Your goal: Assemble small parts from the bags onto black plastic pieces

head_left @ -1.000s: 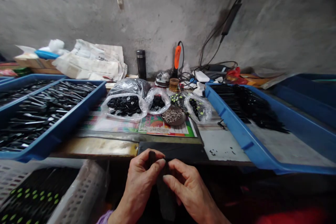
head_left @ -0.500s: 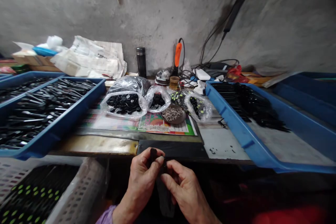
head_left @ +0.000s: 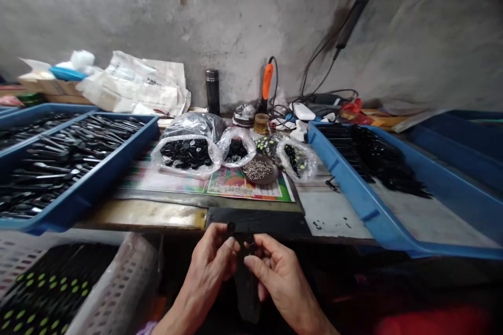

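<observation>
My left hand [head_left: 214,256] is closed in a pinch on a small black part [head_left: 231,227], whose rounded top shows above the fingers. Close beside it on the right, my right hand [head_left: 277,267] pinches another small black piece [head_left: 249,239] between thumb and forefinger. A narrow gap separates the fingertips of both hands. Below and between them stands a dark grey, bar-like thing [head_left: 247,296]; what it is I cannot make out against the shadow. Both hands are in front of the table's dark front edge [head_left: 257,223].
Bags of black discs [head_left: 184,153] and of black-and-green parts [head_left: 296,159] lie around a dish of small metal pins [head_left: 257,170]. Blue trays of black pieces flank them, left [head_left: 78,191] and right [head_left: 365,209]. A white basket [head_left: 113,282] stands low left; an orange-handled tool [head_left: 267,81] stands behind.
My hands have moved slightly apart, opening a gap between the fingertips. The black part in my left hand now shows less above the fingers.
</observation>
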{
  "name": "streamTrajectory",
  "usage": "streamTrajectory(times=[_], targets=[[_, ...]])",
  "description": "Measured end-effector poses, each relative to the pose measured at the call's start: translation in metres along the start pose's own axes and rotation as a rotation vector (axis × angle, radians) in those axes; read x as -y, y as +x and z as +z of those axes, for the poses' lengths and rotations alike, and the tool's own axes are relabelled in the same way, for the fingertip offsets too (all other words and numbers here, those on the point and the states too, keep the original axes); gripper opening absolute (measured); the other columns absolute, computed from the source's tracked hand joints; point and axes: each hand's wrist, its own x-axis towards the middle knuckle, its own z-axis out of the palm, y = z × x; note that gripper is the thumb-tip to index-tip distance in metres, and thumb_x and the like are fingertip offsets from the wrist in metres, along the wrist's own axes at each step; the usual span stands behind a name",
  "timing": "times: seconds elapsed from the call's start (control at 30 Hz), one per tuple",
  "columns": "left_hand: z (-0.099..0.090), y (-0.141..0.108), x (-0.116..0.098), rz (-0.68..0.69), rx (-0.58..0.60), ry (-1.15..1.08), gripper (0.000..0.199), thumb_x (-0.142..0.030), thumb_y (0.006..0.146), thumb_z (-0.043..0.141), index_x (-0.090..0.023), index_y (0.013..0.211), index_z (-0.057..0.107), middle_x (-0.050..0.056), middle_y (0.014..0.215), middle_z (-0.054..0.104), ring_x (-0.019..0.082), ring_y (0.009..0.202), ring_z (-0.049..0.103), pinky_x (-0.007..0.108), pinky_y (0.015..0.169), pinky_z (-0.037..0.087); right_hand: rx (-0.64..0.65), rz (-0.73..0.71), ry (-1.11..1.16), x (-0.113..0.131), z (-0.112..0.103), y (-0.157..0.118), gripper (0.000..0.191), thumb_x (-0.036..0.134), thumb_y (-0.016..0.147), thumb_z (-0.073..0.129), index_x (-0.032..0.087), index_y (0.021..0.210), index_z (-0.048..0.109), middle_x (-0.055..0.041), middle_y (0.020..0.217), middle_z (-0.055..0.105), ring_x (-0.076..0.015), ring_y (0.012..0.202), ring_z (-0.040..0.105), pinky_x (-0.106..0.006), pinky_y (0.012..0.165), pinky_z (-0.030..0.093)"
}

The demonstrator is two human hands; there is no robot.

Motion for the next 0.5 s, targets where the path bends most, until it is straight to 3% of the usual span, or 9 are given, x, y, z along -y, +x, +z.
streamTrajectory(times=[0.2,0.37,0.5], targets=[[-0.003,-0.006,0.008,-0.042,0.017,-0.038,0.033,-0.047,0.077,0.075,-0.018,0.076,0.060,-0.005,0.056,0.053,0.009,0.048,0.043,0.019,0.046,0.035,-0.016,-0.023,0.026,-0.004,0.000,0.003,0.035,0.045,0.090,0.064,0.016,0.110,0.058,0.0014,0.074,0.057,-0.0065,0.046,0.047,-0.015,0.039,0.038],[0.000,-0.006,0.012,-0.001,0.016,-0.086,0.031,-0.045,0.073,0.080,-0.016,0.072,0.069,0.002,0.070,0.063,0.015,0.066,0.055,0.023,0.062,0.045,-0.023,-0.046,0.051,-0.001,0.002,0.002,0.038,0.047,0.088,0.068,0.017,0.111,0.061,0.0020,0.076,0.055,-0.0065,0.050,0.047,-0.014,0.040,0.040],[0.003,-0.005,0.012,0.005,0.007,-0.121,0.029,-0.044,0.069,0.083,-0.016,0.071,0.073,0.002,0.070,0.066,0.015,0.068,0.056,0.024,0.065,0.047,-0.019,-0.046,0.065,0.001,0.002,0.002,0.036,0.046,0.089,0.068,0.018,0.110,0.062,0.0021,0.076,0.055,-0.0056,0.049,0.045,-0.014,0.041,0.040]])
